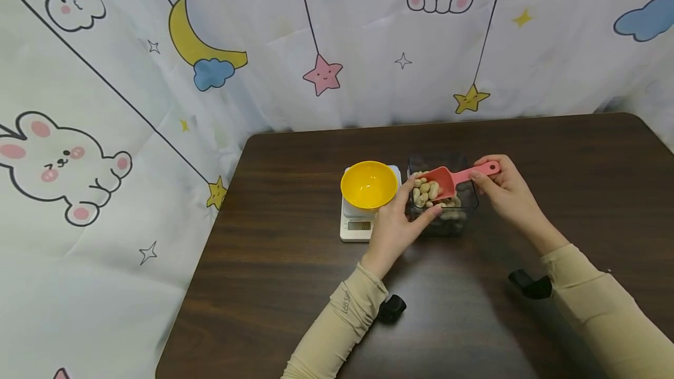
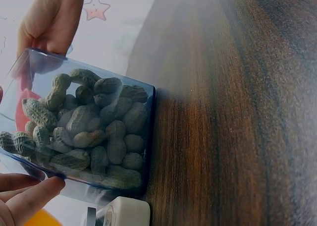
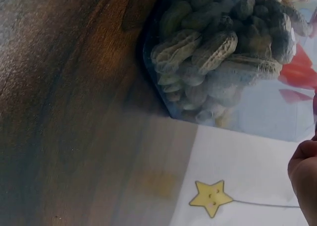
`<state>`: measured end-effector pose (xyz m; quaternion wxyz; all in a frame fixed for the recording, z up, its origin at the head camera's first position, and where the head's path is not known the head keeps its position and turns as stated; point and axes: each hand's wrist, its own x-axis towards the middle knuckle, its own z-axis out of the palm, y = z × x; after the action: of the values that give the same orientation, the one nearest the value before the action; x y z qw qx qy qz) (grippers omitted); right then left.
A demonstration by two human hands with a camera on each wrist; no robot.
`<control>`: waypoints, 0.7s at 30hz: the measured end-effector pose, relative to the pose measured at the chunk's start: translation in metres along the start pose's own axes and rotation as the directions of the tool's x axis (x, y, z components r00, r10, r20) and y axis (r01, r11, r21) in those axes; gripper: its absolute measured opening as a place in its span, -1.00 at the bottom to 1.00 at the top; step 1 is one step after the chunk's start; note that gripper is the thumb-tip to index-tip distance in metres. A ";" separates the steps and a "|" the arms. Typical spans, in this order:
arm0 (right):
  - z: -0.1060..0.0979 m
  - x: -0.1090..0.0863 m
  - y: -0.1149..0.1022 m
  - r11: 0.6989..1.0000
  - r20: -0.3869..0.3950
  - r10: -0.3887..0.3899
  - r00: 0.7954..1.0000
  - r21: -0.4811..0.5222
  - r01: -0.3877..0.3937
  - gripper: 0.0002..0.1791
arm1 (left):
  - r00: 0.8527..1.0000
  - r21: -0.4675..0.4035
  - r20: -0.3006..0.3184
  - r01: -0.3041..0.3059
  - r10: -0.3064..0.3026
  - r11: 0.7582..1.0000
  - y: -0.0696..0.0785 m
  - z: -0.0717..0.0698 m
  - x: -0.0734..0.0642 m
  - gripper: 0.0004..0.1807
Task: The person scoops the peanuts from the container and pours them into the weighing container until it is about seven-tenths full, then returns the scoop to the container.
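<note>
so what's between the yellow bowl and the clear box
The left hand and a strip of the white scale, seen in the head view.

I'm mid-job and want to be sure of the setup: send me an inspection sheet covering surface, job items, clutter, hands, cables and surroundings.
Surface: dark wood-grain table.
Yellow bowl: on the white scale; no peanuts seen in it.
Scale display: reading too small to tell.
Clear container: right of the scale, holding unshelled peanuts.
Pink scoop: its head in the container, among peanuts.
Clutter: nothing seen.
Left hand: touches the container's near left corner.
Right hand: pinches the scoop's handle.
Cables: nothing seen.
Surroundings: white cloth printed with stars, moons and animals, behind the table.
</note>
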<state>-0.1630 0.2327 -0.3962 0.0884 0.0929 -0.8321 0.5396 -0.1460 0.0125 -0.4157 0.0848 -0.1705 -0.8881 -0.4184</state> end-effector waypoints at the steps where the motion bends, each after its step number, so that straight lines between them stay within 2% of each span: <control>1: 0.000 0.001 0.000 1.000 -0.004 0.017 1.000 -0.005 -0.017 -0.80 | 1.000 -0.003 0.001 0.002 -0.002 1.000 0.000 0.000 0.000 -0.18; 7: 0.000 0.004 0.000 0.993 -0.046 0.115 0.992 0.034 -0.114 -0.83 | 1.000 -0.015 0.013 0.010 -0.010 1.000 0.000 0.000 0.000 -0.18; 11: 0.000 0.004 -0.002 0.977 -0.063 0.177 0.982 0.136 -0.167 -0.84 | 1.000 -0.017 0.011 0.007 -0.006 1.000 -0.001 0.000 0.000 -0.18; 17: 0.001 0.003 -0.002 0.911 -0.024 0.154 0.988 0.391 -0.133 -0.82 | 1.000 -0.034 0.013 0.010 -0.010 0.999 -0.001 0.000 0.000 -0.18; 21: 0.001 0.002 -0.002 0.879 -0.016 0.148 0.989 0.461 -0.124 -0.82 | 1.000 -0.041 0.017 0.014 -0.013 0.999 -0.001 0.000 0.000 -0.18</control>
<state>-0.1645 0.2307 -0.3942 0.0469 0.0389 -0.6830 0.7278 -0.1465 0.0115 -0.4167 0.0711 -0.1698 -0.8810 -0.4358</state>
